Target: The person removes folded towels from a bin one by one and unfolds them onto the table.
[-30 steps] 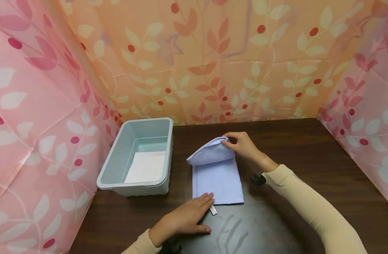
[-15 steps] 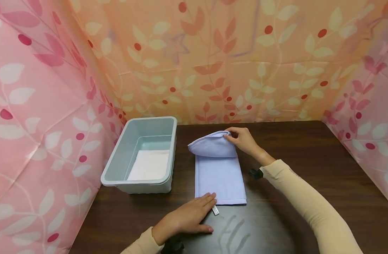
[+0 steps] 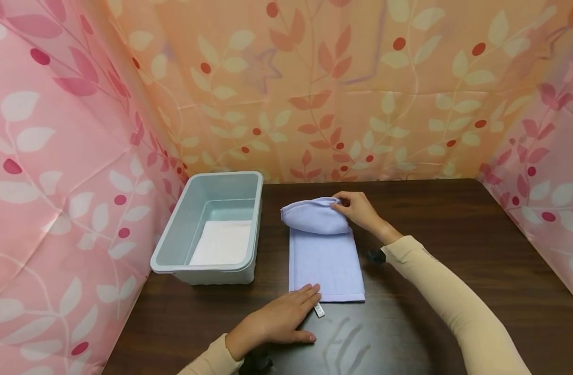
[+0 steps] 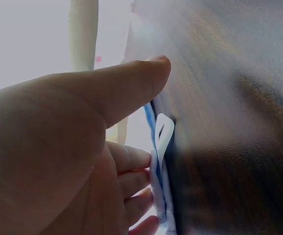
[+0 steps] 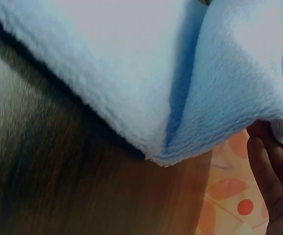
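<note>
A pale lavender towel lies on the table, its far part folded back toward the near side as a raised flap. At the flap's right end, my right hand pinches the towel's edge between thumb and fingers. In the right wrist view the right hand grips a bunched bit of the fluffy cloth. My left hand rests with straight fingers on the towel's near left corner, thumb spread out on the table. Beside those fingers a small white label sticks out from under the near edge.
Left of the towel stands a grey-blue plastic bin with a folded white cloth at its bottom. Streaky smudges mark the dark wooden table. Flowered curtains close off the back and both sides.
The flap's left end has swung up and away from me, and its lower edge lies farther back. My right hand keeps its pinch; the left hand has stayed put. The head view has shifted slightly.
</note>
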The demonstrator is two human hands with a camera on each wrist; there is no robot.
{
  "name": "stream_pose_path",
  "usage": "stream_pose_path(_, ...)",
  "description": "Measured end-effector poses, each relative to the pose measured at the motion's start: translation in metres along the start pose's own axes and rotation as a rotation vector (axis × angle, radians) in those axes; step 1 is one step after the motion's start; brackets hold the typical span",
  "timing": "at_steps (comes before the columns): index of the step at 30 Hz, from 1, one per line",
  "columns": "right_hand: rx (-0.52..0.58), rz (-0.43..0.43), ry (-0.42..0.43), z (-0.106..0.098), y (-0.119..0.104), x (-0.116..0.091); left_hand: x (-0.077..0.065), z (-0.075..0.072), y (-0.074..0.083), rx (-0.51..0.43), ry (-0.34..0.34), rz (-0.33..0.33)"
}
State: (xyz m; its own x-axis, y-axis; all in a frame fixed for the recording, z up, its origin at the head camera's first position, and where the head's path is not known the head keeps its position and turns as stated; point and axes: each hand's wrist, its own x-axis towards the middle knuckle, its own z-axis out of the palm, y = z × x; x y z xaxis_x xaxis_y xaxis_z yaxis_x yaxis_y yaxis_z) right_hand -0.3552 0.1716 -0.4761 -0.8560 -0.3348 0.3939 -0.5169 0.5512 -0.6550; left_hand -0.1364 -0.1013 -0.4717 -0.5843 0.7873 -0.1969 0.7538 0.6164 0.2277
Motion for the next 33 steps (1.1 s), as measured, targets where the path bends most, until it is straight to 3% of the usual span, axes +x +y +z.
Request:
stream_pose_path(9,0.017,0.003,-0.004,0.005,0.009,0.005,0.0,0.0,0.0,0.001,-0.004,-0.005)
stream_pose_path(20,-0.006,0.029,0.075,0.01,0.02,0.024,0.001,0.001,0.0,0.005,0.002,-0.006)
stream_pose_path(33,-0.024,0.184,0.102,0.011,0.041,0.048,-0.002,-0.002,0.001,0.011,-0.019,-0.011)
